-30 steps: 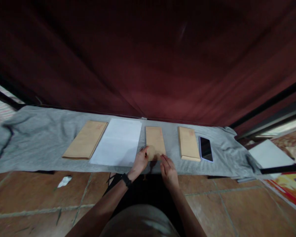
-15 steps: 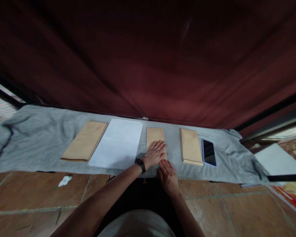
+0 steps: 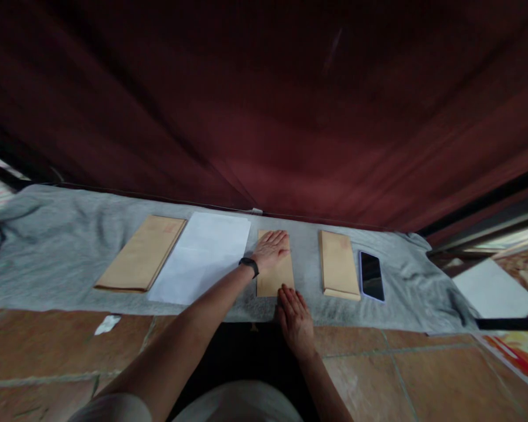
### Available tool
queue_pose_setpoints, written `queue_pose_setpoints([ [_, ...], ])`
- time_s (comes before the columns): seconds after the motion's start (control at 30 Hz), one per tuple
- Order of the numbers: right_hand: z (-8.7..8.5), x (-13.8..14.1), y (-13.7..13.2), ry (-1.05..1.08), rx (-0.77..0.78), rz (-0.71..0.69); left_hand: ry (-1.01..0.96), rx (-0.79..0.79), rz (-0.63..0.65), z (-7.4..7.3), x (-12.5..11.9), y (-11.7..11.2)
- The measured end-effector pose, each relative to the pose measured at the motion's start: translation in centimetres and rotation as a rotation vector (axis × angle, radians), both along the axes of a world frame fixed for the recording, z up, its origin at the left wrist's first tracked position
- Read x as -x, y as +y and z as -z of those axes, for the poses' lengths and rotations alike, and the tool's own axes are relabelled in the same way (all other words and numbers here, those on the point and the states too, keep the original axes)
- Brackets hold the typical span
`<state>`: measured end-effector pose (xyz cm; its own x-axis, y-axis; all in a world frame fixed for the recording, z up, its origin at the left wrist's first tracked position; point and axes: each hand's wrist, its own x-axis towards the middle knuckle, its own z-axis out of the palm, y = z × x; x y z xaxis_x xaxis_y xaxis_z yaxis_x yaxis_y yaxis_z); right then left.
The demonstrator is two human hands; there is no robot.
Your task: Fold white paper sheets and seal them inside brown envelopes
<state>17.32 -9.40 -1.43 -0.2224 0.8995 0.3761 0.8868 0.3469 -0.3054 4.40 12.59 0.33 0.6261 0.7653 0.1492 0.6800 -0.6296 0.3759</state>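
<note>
Where visible, flat tan envelope (image 3: 273, 281)

It looks like a makeshift work spot, whether in a home or a shop cannot be told: a narrow, grey cloth-covered tabletop (image 3: 405, 281), a dark red curtain (image 3: 264, 129) behind, brown floor tiles (image 3: 365, 375) below.

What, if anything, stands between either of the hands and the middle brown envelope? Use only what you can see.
Nothing visible does. The left hand lies flat on the middle envelope, and the right hand's fingertips rest at its near right corner. The white paper lies to one side.
</note>
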Motion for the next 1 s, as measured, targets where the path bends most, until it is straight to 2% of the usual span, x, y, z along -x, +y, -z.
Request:
queue_pose_setpoints([
  [0.13, -0.3, 0.0, 0.0, 0.012, 0.010, 0.002, -0.003, 0.014, 0.011, 0.2, 0.2, 1.0],
  [0.3, -0.4, -0.1, 0.0, 0.025, 0.018, 0.000, 0.001, 0.015, 0.047, 0.3, 0.3, 0.3],
  [0.7, 0.3, -0.8, -0.1, 0.158, 0.006, -0.055, 0.029, 0.000, 0.210, 0.6, 1.5, -5.2],
  [0.87, 0.5, -0.6, -0.2, 0.236, -0.025, -0.024, 0.138, -0.060, 0.253, 0.1, 2.0, -7.5],
  [1.0, 0.7, -0.6, -0.3, 0.274, -0.034, -0.013, 0.139, -0.108, 0.279, -0.3, 2.4, -9.5],
])
